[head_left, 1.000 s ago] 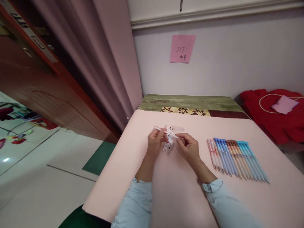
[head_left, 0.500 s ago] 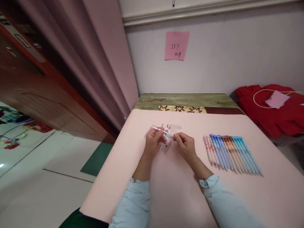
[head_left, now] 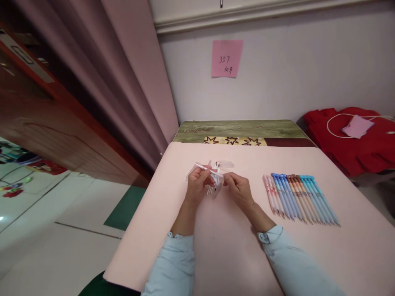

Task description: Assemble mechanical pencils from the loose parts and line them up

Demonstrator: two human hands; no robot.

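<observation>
Over the middle of the table, my left hand (head_left: 196,186) is closed around a slim, pale pink, see-through pen (head_left: 201,165) that lies nearly level. The fingers of my right hand (head_left: 240,190) pinch at its right end, where the exact grip is hard to make out. Beneath and between the hands are several thin white sticks with dark tips (head_left: 211,190), partly covered by my fingers. Several clear slender pieces (head_left: 226,163) lie just behind them.
Right of my hands, a neat row of pens (head_left: 300,199) in pink, blue, brown and turquoise lies on the pale pink table cover (head_left: 234,246). A red cloth (head_left: 333,144) with pink paper is beyond. A pink note (head_left: 227,58) is on the wall; a wooden door (head_left: 61,123) stands left.
My right hand has shifted slightly left, closer to my left hand. The whole view has also moved a little. Both hands stay at the pen.
</observation>
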